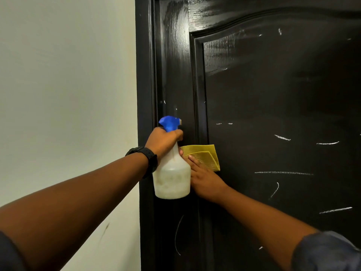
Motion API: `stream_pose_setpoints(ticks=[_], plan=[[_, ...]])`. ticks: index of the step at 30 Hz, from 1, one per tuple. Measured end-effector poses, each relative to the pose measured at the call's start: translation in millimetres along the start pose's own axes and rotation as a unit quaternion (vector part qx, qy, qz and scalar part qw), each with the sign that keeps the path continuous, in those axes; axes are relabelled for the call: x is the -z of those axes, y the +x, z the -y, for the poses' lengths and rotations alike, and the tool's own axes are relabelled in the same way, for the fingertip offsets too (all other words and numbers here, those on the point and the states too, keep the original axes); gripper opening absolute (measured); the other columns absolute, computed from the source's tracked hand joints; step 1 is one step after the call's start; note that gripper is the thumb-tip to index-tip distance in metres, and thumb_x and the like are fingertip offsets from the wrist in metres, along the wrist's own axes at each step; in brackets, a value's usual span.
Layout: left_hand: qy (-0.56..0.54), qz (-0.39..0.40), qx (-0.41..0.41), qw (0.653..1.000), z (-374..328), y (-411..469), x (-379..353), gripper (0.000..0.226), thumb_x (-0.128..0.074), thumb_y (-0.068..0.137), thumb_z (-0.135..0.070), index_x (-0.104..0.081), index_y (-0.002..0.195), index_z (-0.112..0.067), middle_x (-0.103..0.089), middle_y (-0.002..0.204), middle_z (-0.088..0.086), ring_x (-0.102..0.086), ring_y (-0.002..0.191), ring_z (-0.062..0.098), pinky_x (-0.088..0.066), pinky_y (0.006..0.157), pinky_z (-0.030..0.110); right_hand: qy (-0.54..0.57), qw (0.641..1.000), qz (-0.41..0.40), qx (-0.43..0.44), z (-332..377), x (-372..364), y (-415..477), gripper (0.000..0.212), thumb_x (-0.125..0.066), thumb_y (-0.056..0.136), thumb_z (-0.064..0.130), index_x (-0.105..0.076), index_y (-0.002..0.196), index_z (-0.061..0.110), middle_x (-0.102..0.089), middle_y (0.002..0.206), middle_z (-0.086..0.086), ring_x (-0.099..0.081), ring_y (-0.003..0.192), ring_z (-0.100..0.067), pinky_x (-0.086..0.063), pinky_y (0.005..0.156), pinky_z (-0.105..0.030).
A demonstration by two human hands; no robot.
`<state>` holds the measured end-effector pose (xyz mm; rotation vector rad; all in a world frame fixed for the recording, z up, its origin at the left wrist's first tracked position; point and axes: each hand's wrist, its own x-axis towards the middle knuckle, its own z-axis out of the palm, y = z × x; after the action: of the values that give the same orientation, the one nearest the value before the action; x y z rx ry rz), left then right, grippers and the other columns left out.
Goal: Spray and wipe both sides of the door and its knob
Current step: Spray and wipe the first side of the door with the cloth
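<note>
gripped stiff, likely light bottle (172,177) at neck, left hand (163,140) curled round; pressed soft folded cloth (205,153) on door (273,94) near left edge with flat, uncurled right hand (205,182).

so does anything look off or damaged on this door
Yes: the black door carries scattered white streaks across its panel and a long curved one low near its left edge; scratches or residue, cannot tell. The wall has a small brownish smear.
</note>
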<state>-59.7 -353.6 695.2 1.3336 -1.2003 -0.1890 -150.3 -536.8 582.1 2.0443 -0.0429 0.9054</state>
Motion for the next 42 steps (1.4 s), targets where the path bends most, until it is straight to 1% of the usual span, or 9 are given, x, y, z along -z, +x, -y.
stream_pose_setpoints(ticks=[2, 6, 9, 12, 20, 26, 29, 34, 42], plan=[[0.009, -0.011, -0.007, 1.000, 6, 0, -2, 0.011, -0.069, 0.085, -0.021, -0.062, 0.088, -0.013, -0.060, 0.083, 0.011, -0.060, 0.081, 0.029, -0.054, 0.088, 0.048, -0.036, 0.998, 0.010, 0.049, -13, 9, -1, 0.058, -0.048, 0.091, 0.018, -0.038, 0.148, 0.009, -0.017, 0.157, -0.017, -0.021, 0.147, -0.032, -0.010, 0.121, -0.043], [0.009, -0.006, -0.012, 1.000, 13, -3, -11, 0.009, -0.066, 0.088, -0.019, -0.060, 0.088, -0.013, -0.057, 0.080, 0.007, -0.057, 0.081, 0.026, -0.049, 0.079, 0.039, -0.123, 0.988, 0.055, 0.079, -47, 33, 4, 0.056, -0.030, 0.091, 0.023, -0.038, 0.143, 0.006, -0.031, 0.151, -0.015, -0.041, 0.137, -0.032, -0.018, 0.118, -0.043], [-0.026, 0.019, 0.003, 0.999, 13, -4, -19, 0.006, -0.063, 0.089, -0.018, -0.058, 0.090, -0.016, -0.067, 0.071, 0.014, -0.066, 0.071, 0.032, -0.058, 0.085, 0.049, -0.157, 0.984, 0.077, 0.021, -84, 57, 10, 0.054, -0.033, 0.093, 0.019, -0.045, 0.143, 0.004, -0.041, 0.150, -0.017, -0.038, 0.139, -0.034, -0.020, 0.115, -0.045], [-0.045, 0.035, 0.004, 0.998, 12, -4, -31, 0.006, -0.060, 0.092, -0.018, -0.057, 0.096, -0.014, -0.067, 0.066, 0.019, -0.067, 0.063, 0.034, -0.060, 0.083, 0.054, -0.175, 0.978, 0.112, -0.029, -107, 78, 7, 0.056, -0.042, 0.097, 0.014, -0.030, 0.150, 0.004, -0.024, 0.158, -0.017, -0.020, 0.147, -0.034, -0.008, 0.119, -0.042], [-0.065, 0.070, 0.023, 0.995, 8, -1, -33, 0.018, -0.061, 0.092, -0.014, -0.059, 0.107, -0.004, -0.066, 0.064, 0.014, -0.065, 0.061, 0.031, -0.060, 0.080, 0.050, -0.196, 0.966, 0.044, -0.162, -149, 90, -49, 0.053, -0.033, 0.087, 0.001, -0.048, 0.137, -0.006, -0.044, 0.146, -0.024, -0.043, 0.134, -0.043, -0.030, 0.114, -0.050], [-0.046, 0.064, 0.018, 0.997, 10, 2, -11, 0.016, -0.061, 0.093, -0.016, -0.059, 0.106, -0.007, -0.066, 0.062, 0.010, -0.065, 0.062, 0.029, -0.060, 0.085, 0.052, -0.153, 0.945, -0.032, -0.287, -160, 81, -73, 0.053, -0.037, 0.089, 0.000, -0.041, 0.141, -0.005, -0.041, 0.148, -0.027, -0.041, 0.135, -0.045, -0.024, 0.117, -0.048], [-0.040, 0.062, 0.016, 0.997, 12, 7, -2, 0.015, -0.062, 0.094, -0.017, -0.058, 0.106, -0.009, -0.067, 0.064, 0.009, -0.066, 0.062, 0.026, -0.059, 0.090, 0.054, -0.082, 0.904, -0.067, -0.415, -144, 77, -52, 0.062, -0.048, 0.085, -0.010, -0.036, 0.146, -0.003, -0.030, 0.155, -0.023, -0.027, 0.144, -0.040, -0.020, 0.120, -0.048], [-0.050, 0.052, 0.009, 0.997, 7, 8, -2, 0.013, -0.062, 0.092, -0.016, -0.057, 0.102, -0.009, -0.067, 0.064, 0.010, -0.066, 0.063, 0.028, -0.058, 0.090, 0.056, 0.023, 0.782, -0.187, -0.594, -119, 75, 17, 0.067, -0.043, 0.078, -0.010, -0.036, 0.145, -0.004, -0.019, 0.160, -0.018, -0.009, 0.150, -0.033, -0.005, 0.123, -0.041], [-0.033, 0.026, -0.006, 0.999, 2, 7, 0, 0.009, -0.062, 0.088, -0.020, -0.058, 0.090, -0.012, -0.071, 0.066, 0.014, -0.069, 0.065, 0.029, -0.060, 0.089, 0.053, 0.067, 0.832, -0.205, -0.511, -102, 60, 112, 0.065, -0.038, 0.086, -0.004, -0.028, 0.150, -0.001, -0.017, 0.160, -0.019, -0.006, 0.150, -0.034, 0.002, 0.123, -0.041]])
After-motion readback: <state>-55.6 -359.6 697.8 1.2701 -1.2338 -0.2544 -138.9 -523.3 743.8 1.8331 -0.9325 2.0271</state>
